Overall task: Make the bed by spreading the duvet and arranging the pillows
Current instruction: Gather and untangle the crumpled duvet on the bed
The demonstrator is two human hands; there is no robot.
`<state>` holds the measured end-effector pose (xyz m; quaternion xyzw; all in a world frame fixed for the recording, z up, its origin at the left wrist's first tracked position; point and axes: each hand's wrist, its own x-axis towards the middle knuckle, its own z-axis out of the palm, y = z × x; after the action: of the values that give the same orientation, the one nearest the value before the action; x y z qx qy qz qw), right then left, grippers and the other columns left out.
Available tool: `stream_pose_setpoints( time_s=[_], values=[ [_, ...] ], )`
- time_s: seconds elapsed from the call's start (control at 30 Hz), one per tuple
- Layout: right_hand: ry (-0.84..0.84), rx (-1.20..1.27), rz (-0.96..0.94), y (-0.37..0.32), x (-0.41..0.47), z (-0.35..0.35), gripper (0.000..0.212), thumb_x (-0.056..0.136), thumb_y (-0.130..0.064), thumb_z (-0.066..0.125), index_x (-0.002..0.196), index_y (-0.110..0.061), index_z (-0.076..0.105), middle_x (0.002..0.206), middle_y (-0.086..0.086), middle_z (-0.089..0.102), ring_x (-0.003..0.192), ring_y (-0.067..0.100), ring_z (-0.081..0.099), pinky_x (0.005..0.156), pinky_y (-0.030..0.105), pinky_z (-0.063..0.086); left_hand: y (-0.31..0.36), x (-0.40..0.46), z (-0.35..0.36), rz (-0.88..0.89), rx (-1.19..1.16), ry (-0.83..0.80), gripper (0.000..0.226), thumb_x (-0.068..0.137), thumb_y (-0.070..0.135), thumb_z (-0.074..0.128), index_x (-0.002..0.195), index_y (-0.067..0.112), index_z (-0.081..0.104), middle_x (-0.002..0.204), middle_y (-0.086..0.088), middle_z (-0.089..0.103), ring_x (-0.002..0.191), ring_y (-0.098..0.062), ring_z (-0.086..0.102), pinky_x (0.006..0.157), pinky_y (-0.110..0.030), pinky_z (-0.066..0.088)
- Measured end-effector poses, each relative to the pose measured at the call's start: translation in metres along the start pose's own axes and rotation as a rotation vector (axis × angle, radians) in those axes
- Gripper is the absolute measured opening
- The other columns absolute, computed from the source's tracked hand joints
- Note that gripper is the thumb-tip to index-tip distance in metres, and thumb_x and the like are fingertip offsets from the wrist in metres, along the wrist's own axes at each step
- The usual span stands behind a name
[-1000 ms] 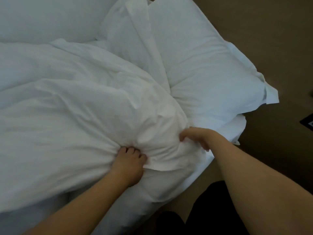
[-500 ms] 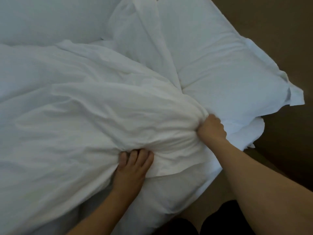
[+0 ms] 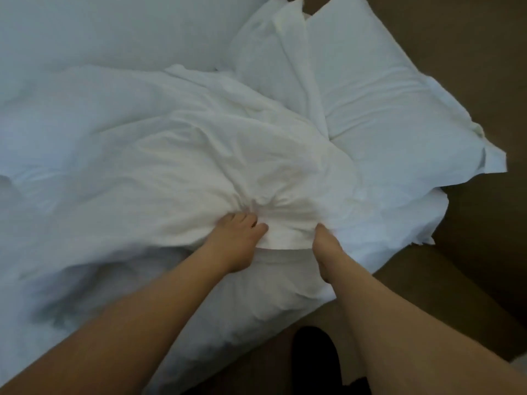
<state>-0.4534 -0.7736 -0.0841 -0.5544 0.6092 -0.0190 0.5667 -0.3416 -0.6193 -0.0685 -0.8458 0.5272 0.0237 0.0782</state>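
A crumpled white duvet covers most of the bed, bunched up at its near edge. My left hand grips that bunched edge, fingers curled into the fabric. My right hand holds the same edge just to the right, its fingertips buried in the folds. Two white pillows lie at the bed's right end: one large pillow flat near the corner, and a second pillow overlapping it on the left. Another white pillow lies along the top left.
The mattress side with its white sheet drops below my hands. Brown carpet runs along the right and bottom of the bed. Something dark sits on the floor between my forearms.
My right hand has slid left along the duvet edge, from beside the pillow to close by my left hand. The duvet edge is gathered tighter between both hands.
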Motion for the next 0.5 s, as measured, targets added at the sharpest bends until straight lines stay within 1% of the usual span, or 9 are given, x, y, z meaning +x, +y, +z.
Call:
stream_pose_setpoints(
  time_s=[0.13, 0.17, 0.2, 0.23, 0.27, 0.3, 0.33, 0.4, 0.5],
  values=[
    [-0.267, 0.139, -0.087, -0.007, -0.078, 0.014, 0.053, 0.104, -0.035, 0.035, 0.152, -0.015, 0.025, 0.152, 0.017, 0.032, 0.133, 0.036, 0.037, 0.108, 0.041, 0.032, -0.005, -0.079, -0.025, -0.180, -0.018, 0.216, 0.045, 0.084, 0.026, 0.051, 0.130, 0.024, 0.048, 0.131, -0.003, 0.045, 0.119, -0.028, 0.043, 0.100, -0.038, 0.034],
    [-0.285, 0.099, -0.074, -0.005, -0.094, 0.017, 0.049, 0.102, -0.036, 0.038, 0.147, -0.017, 0.032, 0.139, 0.019, 0.044, 0.110, 0.039, 0.050, 0.092, 0.041, 0.043, -0.007, -0.101, -0.034, -0.221, -0.061, 0.227, 0.044, 0.086, 0.027, 0.049, 0.130, 0.023, 0.049, 0.131, -0.004, 0.045, 0.118, -0.028, 0.044, 0.099, -0.038, 0.035],
    [-0.300, 0.090, -0.037, 0.000, -0.111, 0.019, 0.045, 0.100, -0.038, 0.040, 0.140, -0.017, 0.038, 0.123, 0.019, 0.051, 0.081, 0.034, 0.050, 0.073, 0.039, 0.044, -0.010, -0.121, -0.042, -0.249, -0.091, 0.214, 0.042, 0.088, 0.028, 0.048, 0.129, 0.023, 0.049, 0.130, -0.004, 0.045, 0.117, -0.028, 0.044, 0.097, -0.039, 0.036],
    [-0.292, 0.079, 0.014, 0.009, -0.122, 0.021, 0.050, 0.097, -0.040, 0.042, 0.140, -0.013, 0.039, 0.118, 0.016, 0.054, 0.069, 0.026, 0.046, 0.064, 0.037, 0.043, -0.014, -0.139, -0.049, -0.266, -0.119, 0.191, 0.040, 0.089, 0.027, 0.046, 0.129, 0.022, 0.049, 0.130, -0.005, 0.046, 0.116, -0.028, 0.044, 0.096, -0.039, 0.037],
    [-0.290, 0.094, 0.074, 0.016, -0.129, 0.024, 0.055, 0.094, -0.040, 0.043, 0.141, -0.011, 0.039, 0.125, 0.011, 0.056, 0.077, 0.022, 0.056, 0.071, 0.037, 0.049, -0.020, -0.154, -0.053, -0.279, -0.166, 0.173, 0.038, 0.090, 0.027, 0.045, 0.127, 0.021, 0.051, 0.128, -0.006, 0.047, 0.114, -0.029, 0.046, 0.095, -0.039, 0.039],
    [-0.293, 0.138, 0.122, 0.023, -0.133, 0.027, 0.058, 0.092, -0.038, 0.042, 0.143, -0.010, 0.038, 0.140, 0.006, 0.051, 0.106, 0.022, 0.063, 0.092, 0.039, 0.050, -0.027, -0.165, -0.055, -0.307, -0.243, 0.158, 0.035, 0.090, 0.026, 0.045, 0.123, 0.019, 0.054, 0.125, -0.007, 0.051, 0.111, -0.029, 0.049, 0.094, -0.038, 0.042],
    [-0.305, 0.185, 0.156, 0.026, -0.136, 0.031, 0.058, 0.092, -0.036, 0.041, 0.143, -0.010, 0.038, 0.150, 0.007, 0.039, 0.129, 0.029, 0.051, 0.107, 0.044, 0.041, -0.034, -0.174, -0.054, -0.341, -0.339, 0.159, 0.031, 0.089, 0.025, 0.046, 0.117, 0.018, 0.058, 0.121, -0.008, 0.056, 0.107, -0.028, 0.053, 0.093, -0.037, 0.045],
    [-0.320, 0.283, 0.159, 0.023, -0.134, 0.043, 0.052, 0.094, -0.036, 0.042, 0.136, -0.006, 0.044, 0.152, 0.011, 0.032, 0.139, 0.030, 0.034, 0.111, 0.048, 0.034, -0.046, -0.182, -0.051, -0.398, -0.508, 0.167, 0.025, 0.088, 0.024, 0.048, 0.106, 0.016, 0.062, 0.113, -0.009, 0.063, 0.099, -0.026, 0.059, 0.089, -0.036, 0.050],
    [-0.358, 0.319, 0.194, 0.014, -0.126, 0.073, 0.055, 0.097, -0.042, 0.042, 0.133, -0.001, 0.043, 0.149, 0.020, 0.039, 0.135, 0.037, 0.043, 0.104, 0.052, 0.042, -0.063, -0.184, -0.044, -0.450, -0.506, -0.064, 0.029, 0.093, 0.021, 0.046, 0.111, 0.004, 0.063, 0.118, -0.016, 0.064, 0.106, -0.031, 0.060, 0.085, -0.033, 0.046]
  ],
)
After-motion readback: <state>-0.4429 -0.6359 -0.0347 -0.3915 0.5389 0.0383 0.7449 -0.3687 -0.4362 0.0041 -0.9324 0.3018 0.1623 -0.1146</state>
